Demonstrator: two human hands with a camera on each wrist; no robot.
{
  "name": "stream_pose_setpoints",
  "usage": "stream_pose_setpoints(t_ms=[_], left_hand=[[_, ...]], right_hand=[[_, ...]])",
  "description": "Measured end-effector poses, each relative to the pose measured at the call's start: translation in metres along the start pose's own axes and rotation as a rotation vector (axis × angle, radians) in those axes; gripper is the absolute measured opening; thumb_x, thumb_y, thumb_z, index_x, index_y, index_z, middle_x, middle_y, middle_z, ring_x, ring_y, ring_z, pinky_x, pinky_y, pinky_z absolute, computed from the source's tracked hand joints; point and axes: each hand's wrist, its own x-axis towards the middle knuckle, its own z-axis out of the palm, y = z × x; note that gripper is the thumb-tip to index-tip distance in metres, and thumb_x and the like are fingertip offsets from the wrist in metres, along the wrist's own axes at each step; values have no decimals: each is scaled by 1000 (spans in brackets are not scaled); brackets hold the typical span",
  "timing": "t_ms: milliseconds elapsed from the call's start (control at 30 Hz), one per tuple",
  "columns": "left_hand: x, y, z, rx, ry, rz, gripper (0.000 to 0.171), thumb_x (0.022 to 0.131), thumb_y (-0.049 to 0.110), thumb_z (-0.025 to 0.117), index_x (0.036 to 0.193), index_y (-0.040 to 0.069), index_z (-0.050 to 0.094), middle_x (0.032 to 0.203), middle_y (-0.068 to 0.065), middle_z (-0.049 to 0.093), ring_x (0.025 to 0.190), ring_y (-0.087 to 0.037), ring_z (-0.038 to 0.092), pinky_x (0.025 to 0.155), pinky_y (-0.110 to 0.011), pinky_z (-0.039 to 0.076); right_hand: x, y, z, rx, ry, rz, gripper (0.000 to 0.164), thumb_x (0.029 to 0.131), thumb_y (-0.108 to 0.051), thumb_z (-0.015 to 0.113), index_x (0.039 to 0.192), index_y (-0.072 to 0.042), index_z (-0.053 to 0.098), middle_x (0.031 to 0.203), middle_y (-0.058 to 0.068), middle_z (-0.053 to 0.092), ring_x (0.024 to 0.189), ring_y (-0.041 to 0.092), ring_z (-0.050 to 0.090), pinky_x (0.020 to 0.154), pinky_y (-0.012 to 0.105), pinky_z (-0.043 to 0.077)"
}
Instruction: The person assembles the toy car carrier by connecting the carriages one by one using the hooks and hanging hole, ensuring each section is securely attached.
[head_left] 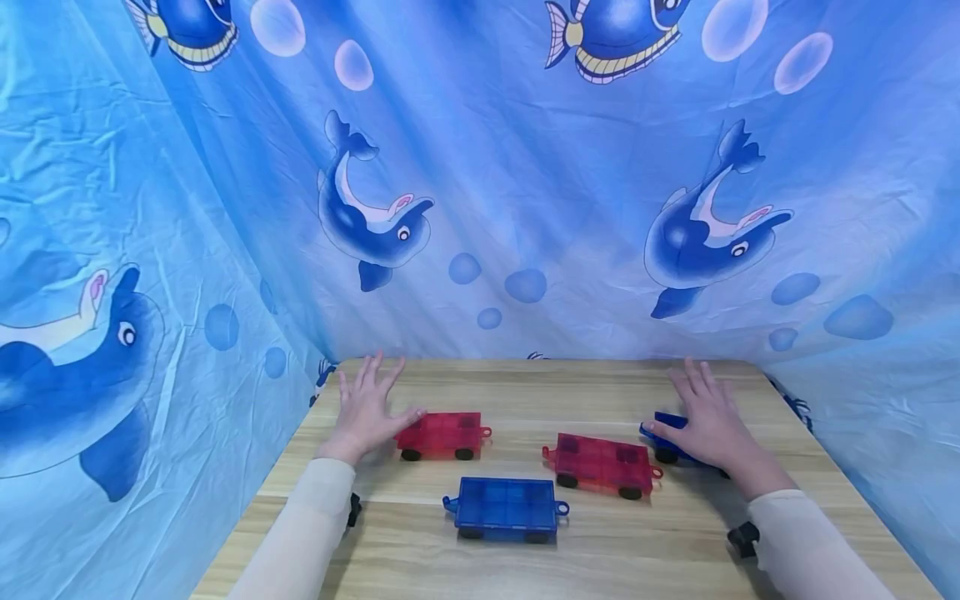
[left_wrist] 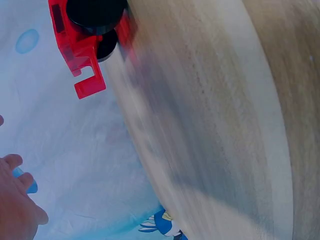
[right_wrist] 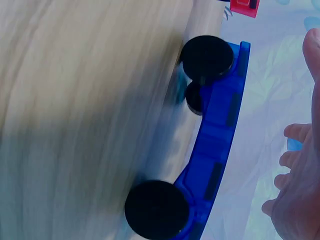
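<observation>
My left hand is spread over the left side of the table, its thumb overlapping the end of a red toy train car in the head view. That car's hook and black wheels appear in the left wrist view, with the fingers apart from them. On the right, my right hand has its fingers extended above a blue toy train car, which it partly hides. The right wrist view shows this blue car's side standing on its wheels, the hand apart from it.
Between the hands stand another red car and, nearer the front, another blue car, both with end couplings. The wooden table meets a blue sea-print cloth at the back and sides.
</observation>
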Motion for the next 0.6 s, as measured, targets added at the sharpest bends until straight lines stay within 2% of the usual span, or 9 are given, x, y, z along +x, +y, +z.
stream_pose_setpoints(t_ms=[133, 367, 600], left_hand=[[-2, 2, -1, -31, -16, 1, 105, 85, 82, 64, 167, 28, 29, 174, -16, 10, 158, -45, 9, 117, -71, -14], [-5, 7, -2, -104, -63, -17, 106, 83, 82, 65, 167, 27, 31, 175, -10, 8, 157, -43, 11, 122, -67, -8], [-6, 12, -1, -149, -93, -21, 103, 84, 73, 73, 166, 25, 33, 173, -16, 17, 156, -45, 16, 122, -69, 3]], right_hand=[[1, -4, 4, 28, 14, -10, 117, 85, -72, 73, 163, 2, 28, 172, 26, 3, 157, 46, -7, 118, 75, 0], [1, -13, 7, 84, 16, -45, 115, 88, -70, 72, 163, 3, 26, 173, 24, 3, 157, 49, 1, 121, 71, 3], [3, -31, 9, 150, -11, -6, 114, 87, -68, 75, 164, 0, 26, 173, 21, 11, 158, 46, 8, 117, 73, 17]])
